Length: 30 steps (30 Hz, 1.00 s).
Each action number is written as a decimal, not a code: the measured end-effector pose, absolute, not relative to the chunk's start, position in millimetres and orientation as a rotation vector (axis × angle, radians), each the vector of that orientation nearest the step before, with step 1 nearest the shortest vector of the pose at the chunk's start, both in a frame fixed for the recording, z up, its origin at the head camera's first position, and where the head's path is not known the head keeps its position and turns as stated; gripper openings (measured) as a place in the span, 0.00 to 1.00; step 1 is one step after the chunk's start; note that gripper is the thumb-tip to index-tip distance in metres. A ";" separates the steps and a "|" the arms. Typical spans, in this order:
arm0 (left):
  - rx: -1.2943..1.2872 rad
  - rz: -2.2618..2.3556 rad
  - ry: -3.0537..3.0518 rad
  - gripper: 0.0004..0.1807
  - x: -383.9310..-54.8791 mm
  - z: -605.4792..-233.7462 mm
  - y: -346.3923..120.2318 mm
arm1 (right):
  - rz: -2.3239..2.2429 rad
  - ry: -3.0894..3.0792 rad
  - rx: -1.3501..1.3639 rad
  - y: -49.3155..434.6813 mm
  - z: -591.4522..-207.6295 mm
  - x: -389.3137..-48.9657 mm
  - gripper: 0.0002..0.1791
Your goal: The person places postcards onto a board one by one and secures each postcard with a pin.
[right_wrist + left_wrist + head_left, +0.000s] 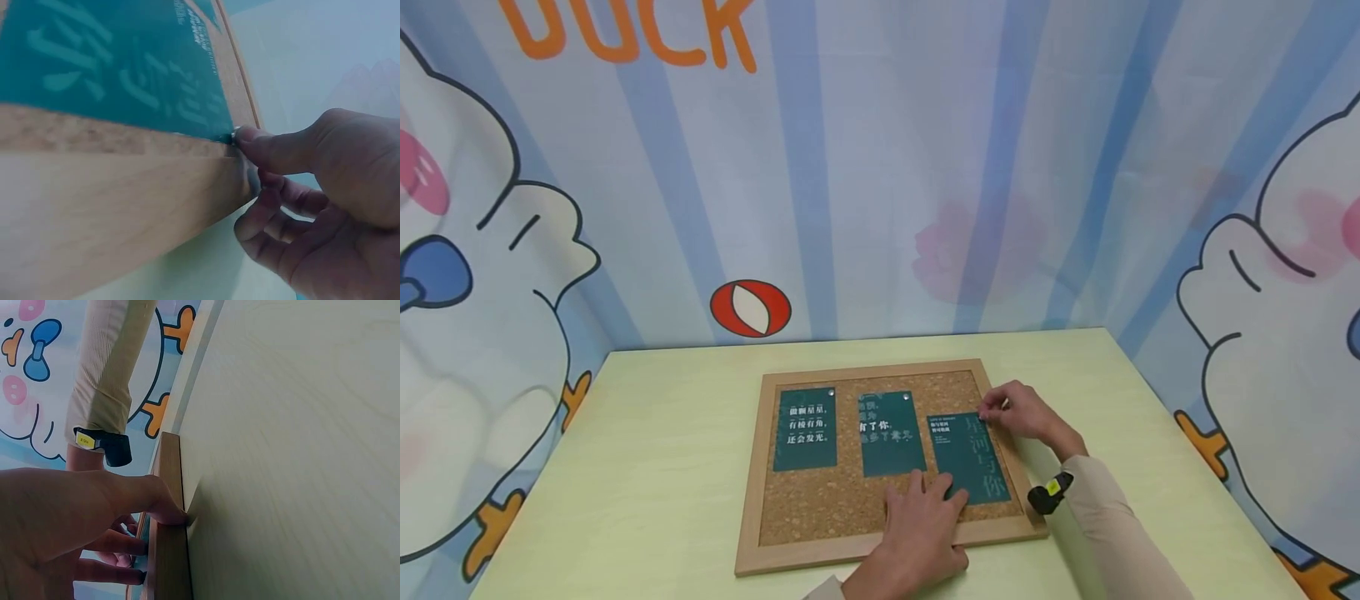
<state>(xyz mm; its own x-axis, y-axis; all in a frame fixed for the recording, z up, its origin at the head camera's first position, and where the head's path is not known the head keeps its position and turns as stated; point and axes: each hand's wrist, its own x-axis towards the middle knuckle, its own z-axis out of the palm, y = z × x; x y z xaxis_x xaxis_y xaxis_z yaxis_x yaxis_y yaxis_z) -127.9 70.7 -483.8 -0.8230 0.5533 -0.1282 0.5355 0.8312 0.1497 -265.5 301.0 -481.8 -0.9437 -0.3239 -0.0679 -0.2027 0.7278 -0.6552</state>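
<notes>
A wood-framed cork board (pixel 820 508) lies on the table with three dark green printed cards on it. At the top right corner of the right-hand card (pixel 958 458), my right hand (pixel 1022 412) pinches a small silvery thumbtack (pixel 235 135) between thumb and index finger. My left hand (pixel 921 533) rests over the board's front edge. Its spread fingers reach that card's lower left part, and its thumb (pixel 165 503) lies against the outer side of the frame (pixel 170 481). The left card (pixel 805 450) and the middle card (pixel 891 457) each have a pale tack at the top right corner.
The pale yellow table (pixel 647 467) extends on both sides of the board. Behind it hangs a blue-striped cloth backdrop (pixel 880 167) with cartoon ducks at left and right. A black device with a yellow label (pixel 1051 492) is strapped on the right wrist.
</notes>
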 end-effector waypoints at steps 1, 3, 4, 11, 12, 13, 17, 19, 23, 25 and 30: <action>0.852 0.161 2.846 0.35 -127.8 -484.0 70.7 | -1.014 2.737 -0.407 300.9 -481.1 -266.8 0.06; 0.853 0.167 2.846 0.35 -127.7 -484.3 70.7 | -1.014 2.708 -0.386 300.9 -479.0 -269.0 0.06; 0.854 0.170 2.846 0.35 -127.6 -484.4 70.7 | -1.011 2.693 -0.381 300.8 -477.6 -270.0 0.06; 0.845 0.167 2.841 0.35 -127.9 -484.0 70.5 | -0.961 2.571 -0.318 300.5 -466.3 -282.4 0.08; 0.843 0.166 2.840 0.35 -128.0 -484.2 70.7 | -0.946 2.555 -0.332 300.5 -464.5 -284.5 0.08; 0.842 0.163 2.839 0.34 -128.1 -484.2 70.8 | -0.932 2.540 -0.344 300.6 -462.8 -286.5 0.08; 0.844 0.150 2.836 0.35 -128.3 -484.1 71.5 | -0.901 2.482 -0.349 301.1 -458.6 -292.4 0.08; 0.849 0.140 2.831 0.35 -128.2 -484.3 71.8 | -0.897 2.461 -0.333 301.7 -458.4 -294.1 0.07; 0.853 0.129 2.827 0.34 -128.2 -483.8 71.9 | -0.896 2.442 -0.338 302.4 -459.2 -295.2 0.06; 0.852 0.126 2.830 0.34 -128.3 -483.7 71.7 | -0.900 2.441 -0.332 301.9 -459.4 -295.2 0.05; 0.852 0.126 2.837 0.34 -127.8 -483.6 70.7 | -0.870 2.454 -0.259 296.6 -459.3 -295.3 0.05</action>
